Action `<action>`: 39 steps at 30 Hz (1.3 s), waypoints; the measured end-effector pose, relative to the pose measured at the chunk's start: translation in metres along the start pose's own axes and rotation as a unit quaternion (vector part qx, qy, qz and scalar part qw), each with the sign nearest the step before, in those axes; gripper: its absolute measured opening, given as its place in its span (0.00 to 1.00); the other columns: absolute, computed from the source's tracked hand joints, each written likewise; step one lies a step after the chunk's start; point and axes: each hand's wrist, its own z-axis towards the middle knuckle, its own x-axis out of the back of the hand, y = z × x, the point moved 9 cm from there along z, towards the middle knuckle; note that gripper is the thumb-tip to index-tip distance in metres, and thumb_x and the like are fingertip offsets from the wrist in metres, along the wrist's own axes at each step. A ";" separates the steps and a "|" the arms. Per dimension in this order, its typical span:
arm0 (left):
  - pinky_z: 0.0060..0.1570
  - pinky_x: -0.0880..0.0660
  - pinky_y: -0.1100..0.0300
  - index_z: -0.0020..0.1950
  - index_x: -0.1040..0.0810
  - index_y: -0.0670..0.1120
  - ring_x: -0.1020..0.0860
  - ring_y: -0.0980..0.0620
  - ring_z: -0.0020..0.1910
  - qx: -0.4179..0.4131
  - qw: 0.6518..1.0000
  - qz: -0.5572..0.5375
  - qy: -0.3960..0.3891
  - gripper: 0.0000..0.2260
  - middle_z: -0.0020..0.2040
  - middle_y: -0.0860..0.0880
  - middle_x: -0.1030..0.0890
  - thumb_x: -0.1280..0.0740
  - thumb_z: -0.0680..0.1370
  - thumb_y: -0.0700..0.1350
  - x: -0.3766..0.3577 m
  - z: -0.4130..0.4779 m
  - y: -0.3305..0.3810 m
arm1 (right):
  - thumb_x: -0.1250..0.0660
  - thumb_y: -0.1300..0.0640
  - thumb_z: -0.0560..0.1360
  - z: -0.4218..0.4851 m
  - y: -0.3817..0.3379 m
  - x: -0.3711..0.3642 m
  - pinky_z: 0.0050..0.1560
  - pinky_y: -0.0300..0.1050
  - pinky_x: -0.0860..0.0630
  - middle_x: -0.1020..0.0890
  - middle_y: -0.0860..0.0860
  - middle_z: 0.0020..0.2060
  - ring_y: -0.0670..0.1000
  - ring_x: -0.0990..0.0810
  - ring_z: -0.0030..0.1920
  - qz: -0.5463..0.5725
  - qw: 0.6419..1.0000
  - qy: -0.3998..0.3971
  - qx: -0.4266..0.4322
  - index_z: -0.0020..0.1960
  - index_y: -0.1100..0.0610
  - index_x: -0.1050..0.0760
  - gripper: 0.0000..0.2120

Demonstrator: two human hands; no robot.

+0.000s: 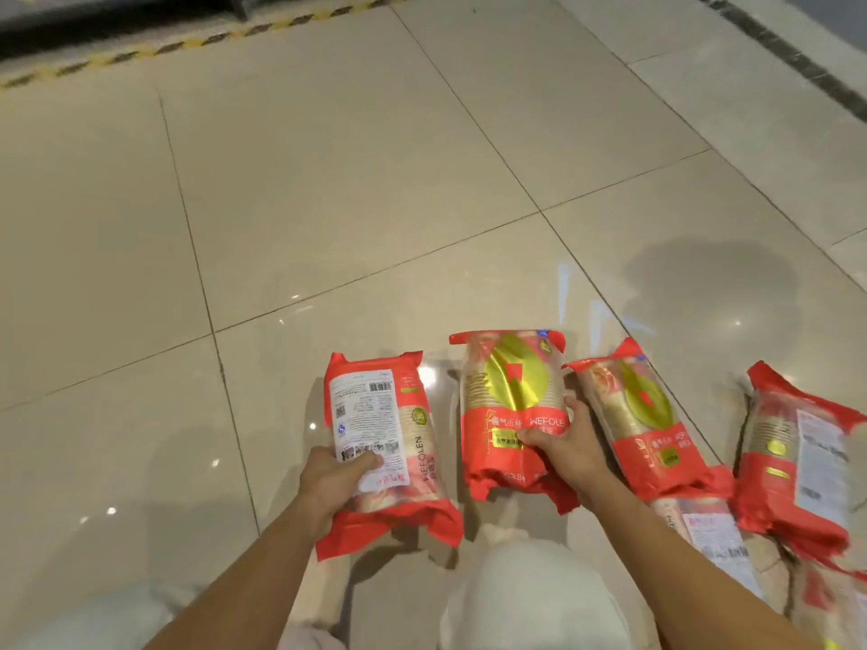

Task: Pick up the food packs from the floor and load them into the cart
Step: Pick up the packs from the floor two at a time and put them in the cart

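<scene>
Currently, left hand [335, 476]: fingers closed around label-side pack [382, 443] (white label up), on tiled floor [328, 204].
Right hand [563, 445]: clasping gold-emblem pack [509, 405], just beside it.
Other packs [642, 415]: floor, right.

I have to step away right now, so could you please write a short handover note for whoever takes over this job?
Left hand: grip closed on the label-side-up pack.
Right hand: grip closed on the gold-emblem pack.
Both packs lie at floor level, not clearly lifted.
Further right on the tiled floor: a third pack, a fourth pack, more beneath them.
The cart is out of view.
Done: cannot tell.
Left: load all the packs.
</scene>
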 end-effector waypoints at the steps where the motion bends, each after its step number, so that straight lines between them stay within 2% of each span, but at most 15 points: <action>1: 0.45 0.15 0.50 0.57 0.18 0.40 0.12 0.45 0.43 -0.003 1.000 -0.013 -0.007 0.20 0.48 0.42 0.12 0.19 0.68 0.43 0.015 -0.033 0.019 | 0.17 0.59 0.63 -0.026 -0.028 0.005 0.52 0.59 0.17 0.19 0.54 0.56 0.56 0.16 0.52 -0.002 1.000 -0.006 0.014 0.68 0.50 0.37 0.41; 3: 0.48 0.16 0.44 0.57 0.19 0.38 0.12 0.41 0.45 -0.010 0.999 -0.047 -0.016 0.15 0.50 0.40 0.12 0.22 0.73 0.37 0.047 -0.105 0.055 | 0.16 0.57 0.62 -0.085 -0.093 0.018 0.49 0.57 0.16 0.19 0.54 0.56 0.56 0.15 0.51 -0.012 0.999 -0.010 0.038 0.69 0.51 0.36 0.41; 5: 0.48 0.16 0.42 0.62 0.23 0.37 0.13 0.40 0.47 -0.024 0.997 -0.078 0.003 0.23 0.52 0.40 0.13 0.20 0.71 0.39 0.089 -0.185 0.097 | 0.15 0.49 0.58 -0.153 -0.165 0.030 0.48 0.59 0.16 0.19 0.52 0.57 0.54 0.14 0.51 -0.019 0.998 -0.015 0.058 0.70 0.49 0.36 0.47; 8: 0.45 0.15 0.45 0.63 0.27 0.38 0.13 0.42 0.47 -0.069 0.990 -0.111 0.048 0.32 0.54 0.41 0.14 0.16 0.65 0.44 0.157 -0.320 0.171 | 0.17 0.56 0.63 -0.263 -0.281 0.046 0.44 0.54 0.15 0.19 0.51 0.56 0.51 0.13 0.48 -0.011 0.994 -0.042 0.100 0.71 0.49 0.36 0.43; 10: 0.46 0.15 0.46 0.62 0.28 0.40 0.13 0.44 0.48 -0.102 0.982 -0.136 0.082 0.28 0.55 0.43 0.14 0.18 0.68 0.39 0.199 -0.412 0.217 | 0.18 0.59 0.65 -0.339 -0.356 0.055 0.44 0.55 0.15 0.19 0.51 0.56 0.50 0.14 0.48 -0.010 0.990 -0.062 0.127 0.72 0.49 0.37 0.42; 13: 0.38 0.16 0.55 0.61 0.30 0.45 0.13 0.49 0.46 -0.166 0.960 -0.177 0.138 0.26 0.54 0.47 0.15 0.21 0.69 0.35 0.259 -0.539 0.271 | 0.17 0.57 0.64 -0.442 -0.450 0.054 0.48 0.58 0.15 0.19 0.49 0.56 0.52 0.15 0.51 -0.022 0.978 -0.104 0.179 0.72 0.46 0.37 0.44; 16: 0.33 0.18 0.58 0.60 0.29 0.47 0.13 0.53 0.43 -0.208 0.934 -0.214 0.198 0.26 0.54 0.46 0.16 0.21 0.69 0.32 0.312 -0.648 0.289 | 0.16 0.55 0.61 -0.525 -0.514 0.042 0.48 0.56 0.16 0.19 0.49 0.56 0.50 0.15 0.51 -0.023 0.961 -0.149 0.233 0.73 0.45 0.37 0.47; 18: 0.31 0.17 0.56 0.62 0.29 0.44 0.13 0.53 0.42 -0.224 0.911 -0.247 0.241 0.30 0.54 0.46 0.15 0.20 0.66 0.31 0.345 -0.714 0.283 | 0.17 0.58 0.64 -0.576 -0.545 0.024 0.50 0.59 0.16 0.20 0.50 0.57 0.51 0.16 0.52 -0.032 0.941 -0.188 0.280 0.73 0.45 0.37 0.45; 20: 0.35 0.17 0.53 0.62 0.29 0.46 0.13 0.51 0.44 -0.230 0.886 -0.276 0.292 0.34 0.54 0.46 0.15 0.17 0.61 0.38 0.374 -0.778 0.262 | 0.18 0.59 0.65 -0.624 -0.563 -0.002 0.52 0.60 0.17 0.19 0.50 0.57 0.50 0.16 0.52 -0.047 0.917 -0.235 0.318 0.72 0.44 0.37 0.44; 23: 0.42 0.17 0.57 0.58 0.27 0.51 0.13 0.53 0.46 -0.223 0.847 -0.295 0.381 0.36 0.53 0.48 0.14 0.17 0.54 0.48 0.412 -0.868 0.199 | 0.17 0.58 0.64 -0.706 -0.567 -0.050 0.51 0.58 0.17 0.19 0.46 0.56 0.50 0.16 0.52 -0.077 0.876 -0.318 0.354 0.69 0.40 0.36 0.42; 28: 0.30 0.21 0.67 0.53 0.28 0.51 0.15 0.62 0.37 -0.201 0.762 -0.346 0.508 0.26 0.41 0.55 0.13 0.18 0.66 0.34 0.445 -1.014 0.053 | 0.18 0.62 0.64 -0.864 -0.524 -0.131 0.55 0.58 0.19 0.23 0.42 0.55 0.50 0.18 0.52 -0.120 0.799 -0.449 0.380 0.71 0.43 0.36 0.44; 32: 0.38 0.19 0.62 0.56 0.27 0.50 0.13 0.56 0.43 -0.168 0.689 -0.393 0.586 0.30 0.49 0.50 0.13 0.17 0.60 0.40 0.448 -1.120 -0.090 | 0.16 0.61 0.62 -0.996 -0.442 -0.184 0.59 0.63 0.21 0.23 0.43 0.56 0.55 0.18 0.54 -0.165 0.733 -0.533 0.388 0.71 0.41 0.36 0.46; 35: 0.34 0.20 0.65 0.55 0.28 0.50 0.14 0.59 0.40 -0.160 0.631 -0.427 0.628 0.29 0.50 0.49 0.15 0.16 0.62 0.38 0.443 -1.200 -0.190 | 0.16 0.63 0.61 -1.099 -0.363 -0.210 0.58 0.63 0.20 0.22 0.47 0.57 0.56 0.17 0.54 -0.179 0.679 -0.596 0.390 0.72 0.43 0.35 0.47; 37: 0.36 0.19 0.64 0.57 0.28 0.49 0.14 0.57 0.43 -0.149 0.602 -0.442 0.649 0.35 0.51 0.49 0.15 0.17 0.55 0.47 0.434 -1.251 -0.258 | 0.16 0.63 0.62 -1.167 -0.304 -0.221 0.56 0.63 0.19 0.21 0.51 0.58 0.56 0.17 0.53 -0.193 0.646 -0.628 0.390 0.73 0.45 0.35 0.47; 39: 0.40 0.18 0.60 0.58 0.28 0.50 0.13 0.55 0.45 -0.130 0.569 -0.453 0.674 0.37 0.52 0.49 0.14 0.18 0.52 0.50 0.424 -1.300 -0.329 | 0.17 0.63 0.62 -1.234 -0.245 -0.229 0.54 0.62 0.18 0.21 0.54 0.58 0.57 0.17 0.53 -0.198 0.625 -0.655 0.375 0.73 0.46 0.36 0.47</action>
